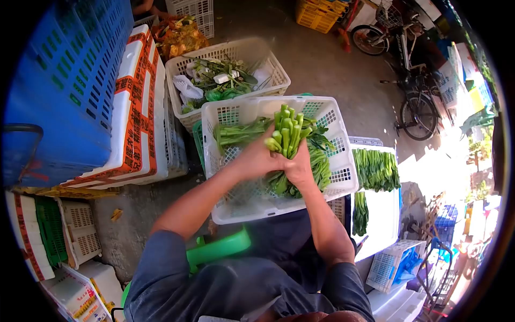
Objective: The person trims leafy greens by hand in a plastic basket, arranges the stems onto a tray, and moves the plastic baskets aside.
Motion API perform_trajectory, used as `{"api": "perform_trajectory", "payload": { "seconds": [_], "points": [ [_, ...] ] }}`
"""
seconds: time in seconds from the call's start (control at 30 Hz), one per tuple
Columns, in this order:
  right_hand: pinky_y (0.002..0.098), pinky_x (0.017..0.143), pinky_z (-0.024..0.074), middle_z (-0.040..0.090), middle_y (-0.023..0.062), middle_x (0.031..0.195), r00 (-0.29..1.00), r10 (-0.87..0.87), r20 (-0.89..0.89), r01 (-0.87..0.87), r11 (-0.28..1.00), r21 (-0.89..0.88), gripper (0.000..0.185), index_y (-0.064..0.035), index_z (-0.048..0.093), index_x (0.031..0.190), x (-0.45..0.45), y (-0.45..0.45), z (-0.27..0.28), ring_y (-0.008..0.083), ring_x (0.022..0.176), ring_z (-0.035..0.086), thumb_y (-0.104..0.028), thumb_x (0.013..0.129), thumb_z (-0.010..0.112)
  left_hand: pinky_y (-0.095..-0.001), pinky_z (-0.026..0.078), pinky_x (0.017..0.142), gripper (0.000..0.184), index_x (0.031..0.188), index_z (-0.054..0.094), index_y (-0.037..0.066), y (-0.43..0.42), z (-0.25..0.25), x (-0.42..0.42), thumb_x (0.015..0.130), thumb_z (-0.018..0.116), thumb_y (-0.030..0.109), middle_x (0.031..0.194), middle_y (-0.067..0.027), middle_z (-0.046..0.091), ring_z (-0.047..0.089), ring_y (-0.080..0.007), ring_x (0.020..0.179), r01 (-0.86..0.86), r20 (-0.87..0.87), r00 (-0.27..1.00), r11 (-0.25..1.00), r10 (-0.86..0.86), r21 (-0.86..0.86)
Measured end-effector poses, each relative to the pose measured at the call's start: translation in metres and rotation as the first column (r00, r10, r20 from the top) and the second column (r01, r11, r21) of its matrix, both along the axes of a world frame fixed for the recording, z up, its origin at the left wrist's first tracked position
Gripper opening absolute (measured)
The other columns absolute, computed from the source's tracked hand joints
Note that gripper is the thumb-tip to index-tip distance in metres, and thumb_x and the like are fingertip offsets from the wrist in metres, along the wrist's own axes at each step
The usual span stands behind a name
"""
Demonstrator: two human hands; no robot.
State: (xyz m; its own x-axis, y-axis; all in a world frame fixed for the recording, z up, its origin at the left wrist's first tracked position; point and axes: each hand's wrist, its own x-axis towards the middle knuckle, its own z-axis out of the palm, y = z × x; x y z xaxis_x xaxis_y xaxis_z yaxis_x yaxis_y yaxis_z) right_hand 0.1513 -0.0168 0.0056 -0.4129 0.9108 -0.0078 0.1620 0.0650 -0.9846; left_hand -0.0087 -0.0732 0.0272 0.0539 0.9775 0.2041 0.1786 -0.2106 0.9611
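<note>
Over the near crate (230, 209), the left hand (260, 160) and right hand (300, 167), fingers wrapped round the greens (289, 129), should hold snugly, not crush.

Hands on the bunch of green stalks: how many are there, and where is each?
2: the left hand at the left side of the bunch of green stalks, the right hand at its right. Both are partly hidden; no other hand shows there.
</note>
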Motion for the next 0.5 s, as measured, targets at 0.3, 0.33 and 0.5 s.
{"api": "perform_trajectory", "payload": {
  "seconds": [0.3,0.33,0.5],
  "points": [
    [0.0557,0.118,0.0252,0.037,0.0290,0.152,0.731,-0.146,0.666,-0.304,0.804,0.510,0.110,0.0071,0.025,0.152,0.016,-0.027,0.060,0.0454,0.137,0.039,-0.048,0.074,0.080,-0.0329,0.051,0.096,0.047,0.131,0.061,0.004,0.026,-0.021,0.017,0.086,0.074,0.005,0.124,-0.0049,0.066,0.062,-0.0152,0.110,0.102,0.585,0.810,0.991,-0.032,-0.088],
    [0.0562,0.119,0.0240,0.038,0.0288,0.151,0.712,-0.160,0.684,-0.319,0.793,0.518,0.107,0.0064,0.028,0.152,0.020,-0.026,0.068,0.0443,0.137,0.040,-0.048,0.076,0.078,-0.0337,0.051,0.097,0.047,0.131,0.060,0.003,0.028,-0.024,0.016,0.087,0.073,0.006,0.124,-0.0052,0.066,0.063,-0.0160,0.110,0.131,0.668,0.744,0.981,-0.001,-0.144],
    [0.0537,0.109,0.0372,0.060,0.0254,0.130,0.835,-0.248,0.491,-0.097,0.812,0.576,0.078,0.0066,0.044,0.143,0.023,-0.013,0.062,0.0440,0.122,0.053,-0.038,0.086,0.073,-0.0365,0.058,0.090,0.046,0.130,0.059,0.000,0.031,-0.036,0.009,0.088,0.068,0.014,0.118,-0.0102,0.068,0.069,-0.0213,0.101,0.239,0.837,0.540,0.935,0.095,-0.261]
  ]
}}
